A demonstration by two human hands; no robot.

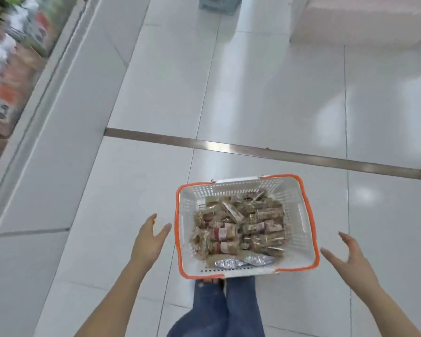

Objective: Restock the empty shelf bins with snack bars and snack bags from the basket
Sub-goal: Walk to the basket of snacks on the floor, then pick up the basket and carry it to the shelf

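Reaching to lift the basket (304,229) off the floor (265,93) (full of bars (238,229)): left hand (148,239) and right hand (350,256) spread, empty, flanking it; next, grasp rim.

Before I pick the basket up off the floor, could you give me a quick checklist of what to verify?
1. Left hand free: ok, open and holding nothing, just left of the basket.
2. Right hand free: ok, open, off the right rim.
3. Basket loaded: ok, snack bars piled inside, foil snack bags at the near edge.
4. Basket upright on the floor: ok.
5. Handles within reach: cannot tell; the white handle lies folded at the far rim.
6. Empty shelf bins located: cannot tell; the shelf is blurred.
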